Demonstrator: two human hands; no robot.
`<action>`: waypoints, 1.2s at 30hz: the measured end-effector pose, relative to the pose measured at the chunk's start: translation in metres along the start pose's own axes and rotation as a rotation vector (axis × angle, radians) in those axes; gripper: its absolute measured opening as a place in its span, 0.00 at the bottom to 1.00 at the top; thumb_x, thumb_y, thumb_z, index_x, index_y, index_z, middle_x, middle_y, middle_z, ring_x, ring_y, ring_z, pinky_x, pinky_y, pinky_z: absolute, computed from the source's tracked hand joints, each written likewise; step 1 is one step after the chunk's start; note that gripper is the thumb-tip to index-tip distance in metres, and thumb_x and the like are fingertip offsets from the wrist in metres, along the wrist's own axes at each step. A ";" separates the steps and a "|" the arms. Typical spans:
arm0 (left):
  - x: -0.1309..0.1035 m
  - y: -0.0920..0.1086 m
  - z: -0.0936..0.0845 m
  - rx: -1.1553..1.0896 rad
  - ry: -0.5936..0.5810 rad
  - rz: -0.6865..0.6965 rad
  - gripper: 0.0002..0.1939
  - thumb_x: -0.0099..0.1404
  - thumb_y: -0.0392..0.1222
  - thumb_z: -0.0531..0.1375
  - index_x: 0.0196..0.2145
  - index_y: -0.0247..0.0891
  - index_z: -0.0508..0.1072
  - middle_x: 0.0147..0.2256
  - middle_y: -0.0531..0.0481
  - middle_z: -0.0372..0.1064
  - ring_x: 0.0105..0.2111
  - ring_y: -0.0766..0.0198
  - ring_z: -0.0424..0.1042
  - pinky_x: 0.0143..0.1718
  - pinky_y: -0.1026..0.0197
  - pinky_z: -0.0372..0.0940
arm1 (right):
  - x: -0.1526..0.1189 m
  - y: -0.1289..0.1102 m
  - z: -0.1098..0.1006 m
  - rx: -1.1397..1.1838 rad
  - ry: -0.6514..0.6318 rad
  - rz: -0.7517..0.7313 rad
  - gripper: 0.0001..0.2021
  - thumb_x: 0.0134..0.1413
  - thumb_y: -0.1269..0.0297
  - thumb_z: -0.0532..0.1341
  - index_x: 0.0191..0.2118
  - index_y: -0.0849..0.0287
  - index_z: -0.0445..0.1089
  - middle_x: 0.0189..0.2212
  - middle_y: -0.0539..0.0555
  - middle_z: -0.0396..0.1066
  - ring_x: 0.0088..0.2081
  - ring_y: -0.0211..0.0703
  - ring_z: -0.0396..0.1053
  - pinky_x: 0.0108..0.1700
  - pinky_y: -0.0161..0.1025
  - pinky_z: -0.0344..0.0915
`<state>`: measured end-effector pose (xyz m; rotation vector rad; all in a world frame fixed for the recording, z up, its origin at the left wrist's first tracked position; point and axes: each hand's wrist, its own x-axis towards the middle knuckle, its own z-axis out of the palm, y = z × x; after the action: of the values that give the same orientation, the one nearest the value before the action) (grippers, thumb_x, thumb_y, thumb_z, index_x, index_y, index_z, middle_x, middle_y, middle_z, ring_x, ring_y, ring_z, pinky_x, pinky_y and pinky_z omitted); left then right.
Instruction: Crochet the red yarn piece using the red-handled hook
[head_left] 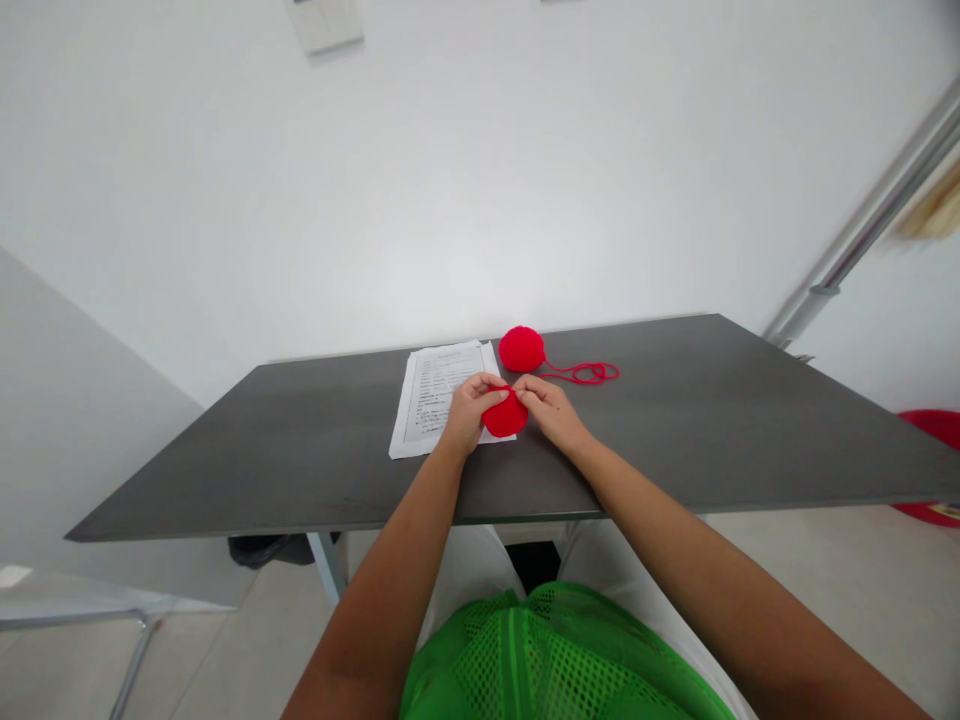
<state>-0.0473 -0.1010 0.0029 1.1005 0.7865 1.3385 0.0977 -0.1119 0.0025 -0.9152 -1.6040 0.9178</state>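
Between my two hands is a round red piece of yarn work [505,416], held up above the table near its front edge. My left hand [472,402] pinches its upper left edge, thumb in front. At the upper right edge, the fingertips of my right hand [546,402] are pressed together on it; whether they also hold a hook or needle is too small to tell. Just behind the hands sits a ball of red yarn [522,349]. A loose yarn strand [592,373] runs from it in loops to the right.
Printed paper sheets [433,390] lie on the dark grey table [697,420], partly under my left hand. A white wall [450,180] rises behind the table. On the right are a metal pipe [862,240] and a red object [930,430] on the floor. A black bag [270,549] is below the table.
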 end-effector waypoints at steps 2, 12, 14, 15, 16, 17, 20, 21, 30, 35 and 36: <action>0.000 0.000 0.000 -0.005 0.002 -0.005 0.10 0.43 0.37 0.67 0.26 0.36 0.72 0.24 0.53 0.71 0.24 0.68 0.67 0.28 0.65 0.59 | 0.000 -0.001 0.000 -0.004 0.002 -0.005 0.07 0.49 0.62 0.53 0.24 0.57 0.63 0.22 0.47 0.61 0.27 0.38 0.58 0.31 0.36 0.55; 0.000 -0.001 -0.002 0.051 -0.001 0.038 0.10 0.43 0.36 0.67 0.25 0.36 0.72 0.26 0.53 0.72 0.26 0.68 0.68 0.30 0.64 0.60 | -0.001 -0.001 0.000 -0.017 0.005 0.007 0.08 0.49 0.62 0.54 0.24 0.57 0.61 0.21 0.47 0.59 0.26 0.38 0.57 0.30 0.36 0.54; 0.001 -0.002 -0.002 0.081 -0.005 0.048 0.09 0.44 0.36 0.67 0.26 0.37 0.72 0.26 0.53 0.72 0.26 0.68 0.67 0.30 0.64 0.60 | -0.001 -0.002 0.000 -0.024 0.002 0.008 0.08 0.49 0.62 0.54 0.24 0.57 0.61 0.21 0.46 0.59 0.26 0.38 0.56 0.30 0.35 0.54; 0.001 -0.003 -0.003 0.091 -0.009 0.049 0.09 0.44 0.37 0.67 0.26 0.37 0.72 0.26 0.53 0.71 0.27 0.67 0.67 0.30 0.64 0.60 | -0.001 -0.002 0.000 -0.030 0.002 0.005 0.08 0.49 0.62 0.54 0.23 0.57 0.61 0.21 0.46 0.58 0.26 0.37 0.56 0.30 0.35 0.54; 0.001 -0.003 -0.003 0.095 -0.014 0.047 0.09 0.44 0.37 0.67 0.26 0.37 0.72 0.26 0.53 0.71 0.26 0.67 0.67 0.31 0.63 0.60 | -0.001 -0.002 0.000 -0.038 0.004 0.000 0.08 0.49 0.62 0.54 0.23 0.57 0.60 0.20 0.46 0.58 0.26 0.37 0.56 0.30 0.35 0.53; 0.001 -0.004 -0.003 0.090 -0.019 0.043 0.09 0.45 0.37 0.67 0.26 0.37 0.71 0.26 0.54 0.70 0.26 0.68 0.67 0.31 0.63 0.60 | -0.001 -0.002 0.000 -0.047 0.008 -0.006 0.08 0.48 0.62 0.53 0.23 0.57 0.60 0.20 0.46 0.58 0.25 0.37 0.55 0.29 0.35 0.53; 0.001 -0.004 -0.002 0.046 -0.044 0.044 0.11 0.44 0.36 0.67 0.28 0.37 0.71 0.26 0.55 0.70 0.28 0.68 0.67 0.33 0.64 0.60 | -0.001 -0.002 0.000 -0.076 0.023 -0.020 0.08 0.47 0.62 0.52 0.22 0.57 0.59 0.20 0.46 0.57 0.24 0.37 0.55 0.29 0.35 0.52; 0.001 -0.004 -0.001 0.036 -0.058 0.046 0.12 0.44 0.35 0.67 0.29 0.37 0.72 0.27 0.54 0.70 0.28 0.68 0.67 0.33 0.64 0.60 | -0.001 -0.001 0.000 -0.088 0.028 -0.025 0.08 0.47 0.62 0.52 0.22 0.57 0.59 0.20 0.46 0.56 0.24 0.37 0.54 0.29 0.36 0.51; 0.002 -0.006 0.000 0.091 -0.067 -0.009 0.14 0.46 0.42 0.69 0.29 0.36 0.70 0.24 0.56 0.67 0.24 0.70 0.64 0.29 0.65 0.56 | -0.002 0.001 0.002 -0.165 0.066 -0.068 0.08 0.48 0.63 0.52 0.22 0.57 0.59 0.19 0.46 0.57 0.24 0.36 0.55 0.28 0.35 0.52; 0.001 -0.005 0.002 0.046 -0.032 -0.013 0.13 0.47 0.43 0.68 0.28 0.36 0.69 0.24 0.55 0.68 0.24 0.70 0.64 0.29 0.65 0.57 | -0.002 0.000 0.001 -0.183 0.073 -0.080 0.06 0.48 0.66 0.52 0.23 0.57 0.60 0.20 0.46 0.59 0.24 0.36 0.56 0.29 0.34 0.53; 0.001 -0.005 0.003 0.037 -0.030 -0.012 0.13 0.47 0.43 0.68 0.28 0.36 0.69 0.24 0.56 0.68 0.24 0.70 0.64 0.29 0.65 0.57 | -0.002 0.000 0.001 -0.182 0.075 -0.081 0.06 0.48 0.66 0.52 0.24 0.57 0.61 0.20 0.47 0.59 0.24 0.36 0.56 0.29 0.34 0.53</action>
<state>-0.0429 -0.0996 -0.0008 1.1405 0.7969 1.2988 0.0969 -0.1142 0.0015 -0.9910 -1.6669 0.6822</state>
